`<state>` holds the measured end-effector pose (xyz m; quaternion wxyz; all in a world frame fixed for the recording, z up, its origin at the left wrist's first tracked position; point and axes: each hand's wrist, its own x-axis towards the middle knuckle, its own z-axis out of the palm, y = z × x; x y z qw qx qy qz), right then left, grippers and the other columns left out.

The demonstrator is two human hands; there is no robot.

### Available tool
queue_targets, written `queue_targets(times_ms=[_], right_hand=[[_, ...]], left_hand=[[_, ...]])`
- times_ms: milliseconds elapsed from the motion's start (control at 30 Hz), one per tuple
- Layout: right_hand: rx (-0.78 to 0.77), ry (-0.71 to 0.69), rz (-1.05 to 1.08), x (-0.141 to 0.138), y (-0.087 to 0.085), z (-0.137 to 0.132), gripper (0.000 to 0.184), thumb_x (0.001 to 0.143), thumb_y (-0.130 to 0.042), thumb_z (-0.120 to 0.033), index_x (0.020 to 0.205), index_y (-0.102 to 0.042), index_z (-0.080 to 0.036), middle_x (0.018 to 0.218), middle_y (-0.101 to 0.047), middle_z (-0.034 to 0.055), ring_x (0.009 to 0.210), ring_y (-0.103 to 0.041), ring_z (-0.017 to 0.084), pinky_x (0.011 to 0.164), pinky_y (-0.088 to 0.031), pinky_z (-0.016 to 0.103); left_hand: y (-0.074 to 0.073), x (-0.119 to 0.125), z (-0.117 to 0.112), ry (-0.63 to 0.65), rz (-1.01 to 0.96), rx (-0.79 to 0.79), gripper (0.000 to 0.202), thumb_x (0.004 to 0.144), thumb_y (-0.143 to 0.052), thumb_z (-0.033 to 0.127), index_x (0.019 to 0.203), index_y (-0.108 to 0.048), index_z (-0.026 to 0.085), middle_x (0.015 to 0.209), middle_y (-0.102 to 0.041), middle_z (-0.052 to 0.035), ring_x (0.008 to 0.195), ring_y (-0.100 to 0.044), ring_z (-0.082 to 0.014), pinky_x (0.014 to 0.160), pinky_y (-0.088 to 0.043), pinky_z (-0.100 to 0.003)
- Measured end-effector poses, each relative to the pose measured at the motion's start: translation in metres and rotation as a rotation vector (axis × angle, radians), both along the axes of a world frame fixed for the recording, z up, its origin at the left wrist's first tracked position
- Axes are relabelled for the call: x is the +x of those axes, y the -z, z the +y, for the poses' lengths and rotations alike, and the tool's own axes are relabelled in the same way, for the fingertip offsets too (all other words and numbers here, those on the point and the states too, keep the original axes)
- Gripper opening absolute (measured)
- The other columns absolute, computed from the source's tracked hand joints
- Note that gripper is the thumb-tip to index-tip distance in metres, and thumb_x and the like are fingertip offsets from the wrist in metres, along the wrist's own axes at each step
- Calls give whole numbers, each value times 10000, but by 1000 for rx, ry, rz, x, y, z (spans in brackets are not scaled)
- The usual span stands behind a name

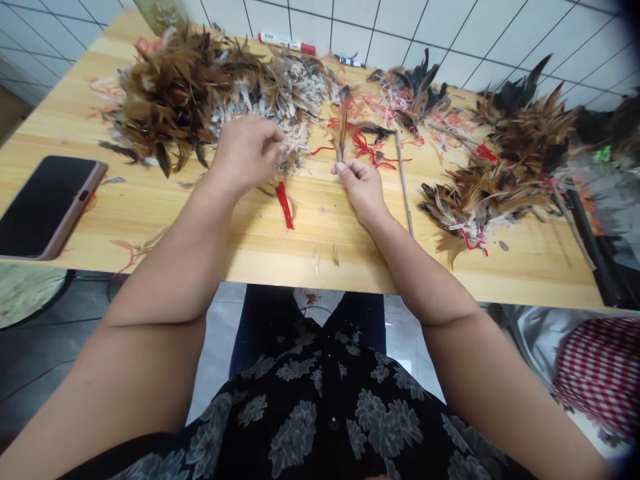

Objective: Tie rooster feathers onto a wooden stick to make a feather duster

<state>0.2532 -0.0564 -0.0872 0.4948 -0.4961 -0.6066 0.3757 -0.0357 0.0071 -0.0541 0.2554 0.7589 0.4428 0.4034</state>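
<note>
Hands apart over table (280,257); right hand (363,189) pinching small feather bunch (343,130) between thumb and fingers, tips pointing away from wrist; left hand (251,148) with fingers curled at feather pile (173,93), grip unclear; red strings (285,208) just below left hand; stick (403,177) just right of right hand; phone (47,203) well left of left hand

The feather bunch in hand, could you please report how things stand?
Right hand pinching small feather bunch, tips pointing away. Left hand at edge of large feather pile, grip unclear. Thin stick close by right hand, possibly in the way.
</note>
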Motion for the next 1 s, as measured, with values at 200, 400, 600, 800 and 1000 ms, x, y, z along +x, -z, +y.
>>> queue_targets(times_ms=[200, 400, 600, 800, 1000], right_hand=[[-11, 16, -41, 0, 4, 4, 638, 1030, -785, -797, 1021, -850, -162, 891, -680, 12, 838, -578, 141, 824, -476, 302], [28, 45, -159, 1, 8, 8, 544, 1054, -813, -699, 1031, -886, -161, 958, -718, 35, 942, -670, 176, 974, -551, 342], [37, 18, -299, 0, 10, 10, 349, 1072, -851, -531, 1074, -901, -185, 963, -723, 28, 949, -678, 191, 974, -567, 351], [12, 9, -365, -4, 1, 5, 253, 1084, -856, -443, 1062, -891, -193, 956, -712, 22, 973, -683, 197, 1035, -574, 366], [-34, -18, -354, -8, -8, -1, 155, 1066, -861, -331, 1000, -859, -191, 962, -705, 21, 972, -667, 201, 1038, -568, 372]], left_hand=[[-3, 29, -21, 158, 95, 103, 350, 1042, -886, 592, 921, -778, 283, 900, -706, -75, 1122, -639, -339, 1225, -521, -522], [-6, 39, -30, 171, 342, 190, 146, 1074, -768, 350, 977, -791, 243, 1001, -716, -95, 1116, -674, -329, 1198, -543, -526], [-15, 47, -45, 105, 377, 194, 302, 1149, -691, 348, 878, -682, 215, 978, -665, -102, 1236, -660, -357, 1263, -493, -546], [-17, 54, -51, 60, 527, 281, 375, 1206, -501, 382, 937, -685, 197, 1048, -690, -153, 1273, -634, -393, 1215, -486, -584], [-14, 57, -51, 62, 517, 313, 408, 1203, -423, 390, 941, -682, 214, 1008, -679, -148, 1215, -620, -374, 1198, -506, -578]])
